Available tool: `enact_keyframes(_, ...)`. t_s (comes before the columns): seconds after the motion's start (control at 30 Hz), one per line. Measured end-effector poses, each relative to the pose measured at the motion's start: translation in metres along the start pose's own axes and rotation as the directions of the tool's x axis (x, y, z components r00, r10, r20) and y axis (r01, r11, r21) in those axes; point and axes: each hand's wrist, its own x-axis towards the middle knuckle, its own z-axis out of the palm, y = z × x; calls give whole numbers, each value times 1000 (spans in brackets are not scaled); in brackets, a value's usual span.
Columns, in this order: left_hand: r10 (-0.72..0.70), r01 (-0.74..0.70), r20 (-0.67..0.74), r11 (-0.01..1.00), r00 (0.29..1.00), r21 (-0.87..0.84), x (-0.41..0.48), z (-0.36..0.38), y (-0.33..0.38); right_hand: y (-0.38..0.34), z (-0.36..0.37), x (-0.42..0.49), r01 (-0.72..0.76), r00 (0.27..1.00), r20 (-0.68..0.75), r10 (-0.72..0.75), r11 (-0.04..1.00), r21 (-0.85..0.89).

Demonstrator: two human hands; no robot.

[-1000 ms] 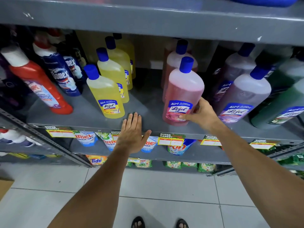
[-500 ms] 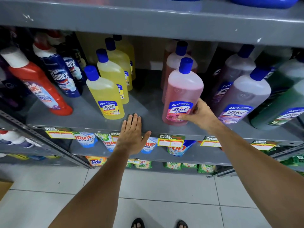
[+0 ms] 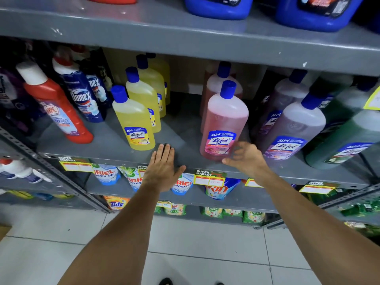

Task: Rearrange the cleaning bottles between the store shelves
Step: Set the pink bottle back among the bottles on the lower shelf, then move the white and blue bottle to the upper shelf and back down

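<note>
A pink Lizol bottle (image 3: 225, 120) with a blue cap stands upright at the front of the grey middle shelf (image 3: 185, 140), with another pink one behind it. My right hand (image 3: 246, 159) is blurred at the bottle's lower right corner, fingers loosely curled and apart, just off the label. My left hand (image 3: 162, 171) lies flat on the shelf's front edge, fingers together, holding nothing. To its left a row of yellow Lizol bottles (image 3: 133, 118) runs toward the back.
Purple Lizol bottles (image 3: 298, 128) and green ones (image 3: 345, 140) stand right of the pink bottle. A red cleaner bottle (image 3: 59, 112) and blue Domex bottles (image 3: 82, 97) stand at the left. Blue tubs (image 3: 218, 7) sit on the shelf above, detergent pouches (image 3: 104, 173) below.
My right hand has let go of the pink bottle and slid down and back toward the shelf edge. The bottle stays upright. My left hand has not moved.
</note>
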Motion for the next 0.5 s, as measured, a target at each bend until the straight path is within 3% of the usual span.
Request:
enact_keyframes(0.1, 41, -35, -200, 999, 979, 33, -11, -13, 5, -9, -3, -14, -3, 996, 87, 13, 994, -111)
enact_keyframes(0.2, 43, -18, -379, 997, 925, 69, -29, -39, 12, -37, -6, -27, 82, 975, 217, -49, 986, -146)
enact_keyframes(0.37, -53, 127, -595, 988, 802, 84, -78, -110, -7, -129, -2, -54, 321, 871, 386, -303, 947, 18)
enact_keyframes(0.5, -129, 276, -696, 955, 706, 104, -114, -194, -51, -217, -1, -87, 523, 742, 412, -529, 841, 138)
